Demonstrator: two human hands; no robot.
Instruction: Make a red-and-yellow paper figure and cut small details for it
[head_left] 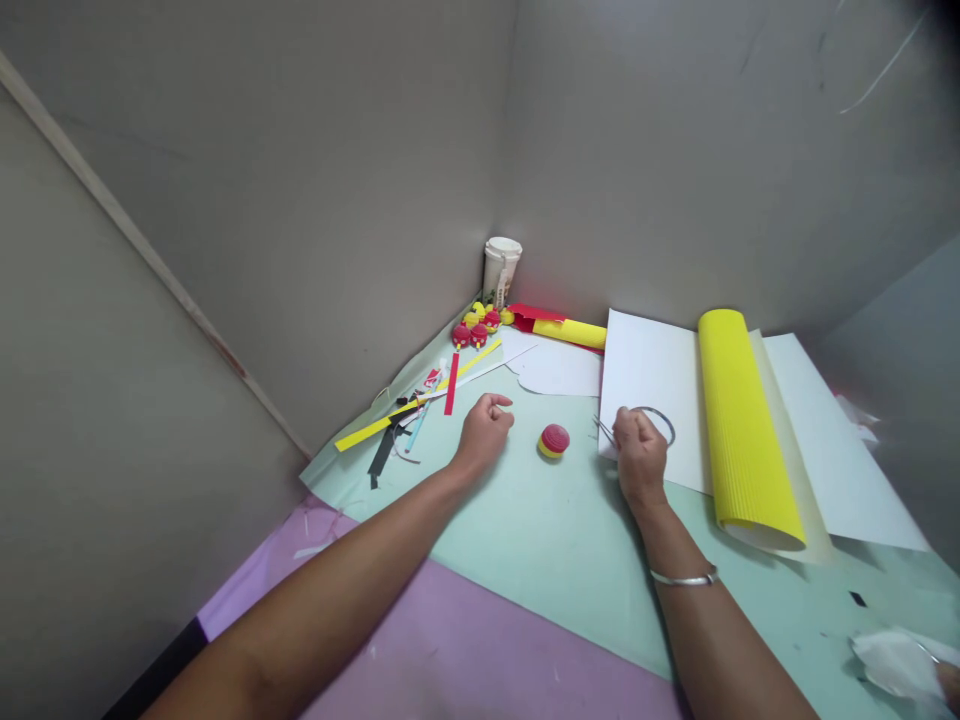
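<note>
My left hand hovers over the pale green sheet, thumb and fingers curled toward each other; what they hold, if anything, is too small to make out. A small round piece, red on top and yellow below, sits on the sheet between my hands. My right hand is wrapped round a pair of scissors, whose thin blades point left and whose dark handle loop sticks out to the right. The hand is at the left edge of a white sheet.
Left are yellow, red and black strips. Red and yellow balls sit by a white cup in the corner. A yellow corrugated roll lies right. Another person's hand shows bottom right. Grey walls stand behind.
</note>
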